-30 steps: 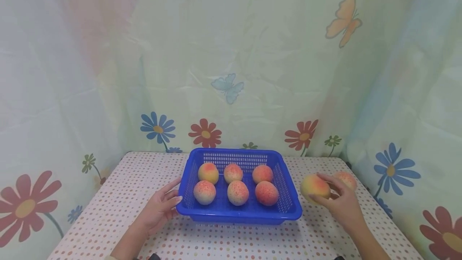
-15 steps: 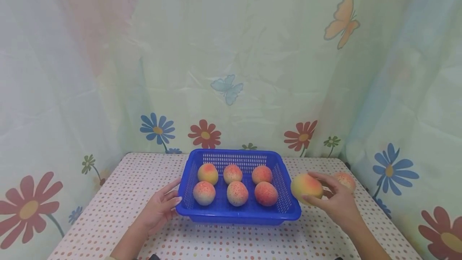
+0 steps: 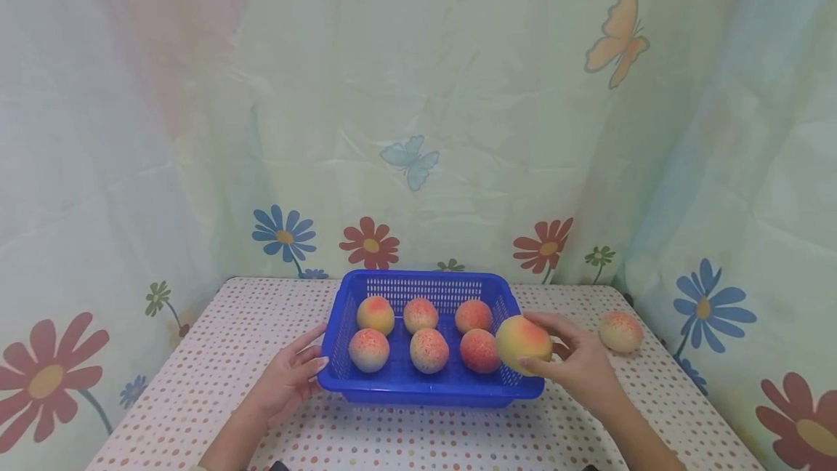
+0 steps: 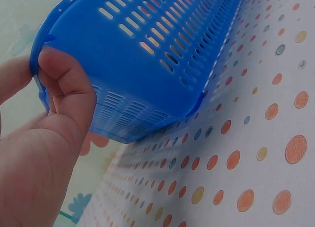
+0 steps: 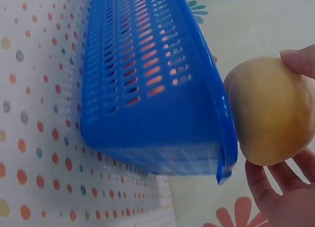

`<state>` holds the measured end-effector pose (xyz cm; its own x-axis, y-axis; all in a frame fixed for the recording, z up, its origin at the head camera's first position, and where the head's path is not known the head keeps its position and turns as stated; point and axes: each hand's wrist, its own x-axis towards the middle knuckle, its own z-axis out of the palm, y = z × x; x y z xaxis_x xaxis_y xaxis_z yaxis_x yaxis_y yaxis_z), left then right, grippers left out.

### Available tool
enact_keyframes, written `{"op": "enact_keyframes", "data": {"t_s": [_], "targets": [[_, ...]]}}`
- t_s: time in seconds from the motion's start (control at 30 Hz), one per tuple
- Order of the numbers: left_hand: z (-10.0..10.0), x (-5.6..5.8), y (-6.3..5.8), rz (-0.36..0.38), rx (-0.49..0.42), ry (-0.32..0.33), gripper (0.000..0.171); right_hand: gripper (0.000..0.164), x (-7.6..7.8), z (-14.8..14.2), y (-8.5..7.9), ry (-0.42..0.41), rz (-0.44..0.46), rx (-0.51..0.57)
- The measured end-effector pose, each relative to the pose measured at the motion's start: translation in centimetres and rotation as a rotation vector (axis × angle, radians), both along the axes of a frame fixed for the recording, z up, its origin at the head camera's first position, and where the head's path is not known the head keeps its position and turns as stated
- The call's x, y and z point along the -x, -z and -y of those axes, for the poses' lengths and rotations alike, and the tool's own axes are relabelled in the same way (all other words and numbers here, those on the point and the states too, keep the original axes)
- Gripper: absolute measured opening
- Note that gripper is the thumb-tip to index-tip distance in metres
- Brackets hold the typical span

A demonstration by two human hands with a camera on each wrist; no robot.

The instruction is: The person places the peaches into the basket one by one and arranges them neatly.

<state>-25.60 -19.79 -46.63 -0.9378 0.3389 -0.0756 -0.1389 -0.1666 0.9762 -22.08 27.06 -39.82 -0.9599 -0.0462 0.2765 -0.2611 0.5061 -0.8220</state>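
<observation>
My right hand (image 3: pixel 575 363) grips a yellow peach (image 3: pixel 523 344) with a red-orange blush, thumb on the near side and fingers behind. It hovers over the right rim of a blue plastic basket (image 3: pixel 425 388); in the right wrist view the peach (image 5: pixel 273 111) appears just beyond the rim. My left hand (image 3: pixel 288 376) holds the basket's left rim, and the left wrist view shows the thumb bent against the blue wall (image 4: pixel 133 49). Inside the basket several peaches sit in two rows, among them a red one (image 3: pixel 480 351) partly behind the held peach and a speckled one (image 3: pixel 429 350).
Another pale pink peach (image 3: pixel 620 332) lies on the table to the right of the basket. A dotted cloth (image 3: pixel 366 442) covers the table. Curtains printed with flowers and butterflies (image 3: pixel 412 162) hang behind and along both sides.
My right hand has carried the yellow peach leftward, from beside the basket to over its right rim. The loose peach at the right is now uncovered. My left hand has stayed at the left rim.
</observation>
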Motion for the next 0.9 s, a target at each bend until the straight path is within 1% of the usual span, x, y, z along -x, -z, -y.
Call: {"op": "enact_keyframes", "data": {"t_s": [0.23,0.4,0.57,0.7,0.9], "targets": [[0.0,-0.1,-0.1,0.005,-0.006,0.003,0.075,0.064,0.6,1.8,0.0,-0.075,0.02,0.05],[0.0,-0.1,-0.1,0.006,-0.006,0.004,0.076,0.061,1.3,3.0,0.5,-0.124,0.038,0.074],[0.0,0.0,0.0,0.011,-0.011,0.007,0.075,0.06,1.9,4.0,1.0,-0.179,0.03,0.111],[0.1,0.0,0.1,0.004,-0.015,0.014,0.075,0.059,2.4,4.7,1.0,-0.207,0.024,0.11],[0.1,0.1,0.1,-0.001,-0.021,0.014,0.074,0.065,3.0,5.7,1.0,-0.244,0.05,0.123]]}}
